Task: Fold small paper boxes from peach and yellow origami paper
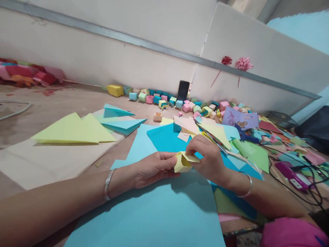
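A small folded yellow paper piece (183,162) sits between both my hands, above a large light blue sheet (159,212). My left hand (151,168) grips its left side with fingers closed around it. From the right, my right hand (209,157) pinches the top edge of the same piece. A silver bangle circles each wrist.
Folded yellow-green (74,130) and teal (123,124) paper shapes lie at left on a beige sheet (38,161). Several small coloured paper boxes (164,99) line the wall beside a leaning black phone (183,90). Loose coloured sheets, a purple stapler (293,175) and black cables crowd the right.
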Tool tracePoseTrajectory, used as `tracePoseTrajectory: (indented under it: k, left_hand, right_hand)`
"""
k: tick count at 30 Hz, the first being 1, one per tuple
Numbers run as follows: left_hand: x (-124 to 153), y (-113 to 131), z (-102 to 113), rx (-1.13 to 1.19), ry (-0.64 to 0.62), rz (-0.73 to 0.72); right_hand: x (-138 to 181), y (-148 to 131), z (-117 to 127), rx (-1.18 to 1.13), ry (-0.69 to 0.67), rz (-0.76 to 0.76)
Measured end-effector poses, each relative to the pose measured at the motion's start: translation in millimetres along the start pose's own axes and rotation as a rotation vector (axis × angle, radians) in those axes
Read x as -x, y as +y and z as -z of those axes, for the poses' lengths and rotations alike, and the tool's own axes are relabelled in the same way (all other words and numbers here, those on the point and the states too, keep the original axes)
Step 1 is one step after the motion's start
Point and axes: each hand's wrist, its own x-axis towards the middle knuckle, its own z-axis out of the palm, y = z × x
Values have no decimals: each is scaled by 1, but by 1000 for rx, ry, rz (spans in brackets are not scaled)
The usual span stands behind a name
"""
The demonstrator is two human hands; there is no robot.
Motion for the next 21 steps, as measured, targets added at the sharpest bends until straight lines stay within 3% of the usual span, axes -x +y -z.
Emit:
tracePoseTrajectory:
  k: [9, 15, 21]
  left_hand:
    - [2, 0, -5, -18, 46, -3]
    - [-3, -3, -1, 18, 33, -4]
    - [-6, 1, 5, 131, 64, -82]
  right_hand:
    - [-1, 2, 2, -54, -39, 26]
    - [-4, 11, 2, -41, -111, 210]
    - [-31, 6, 25, 115, -388, 340]
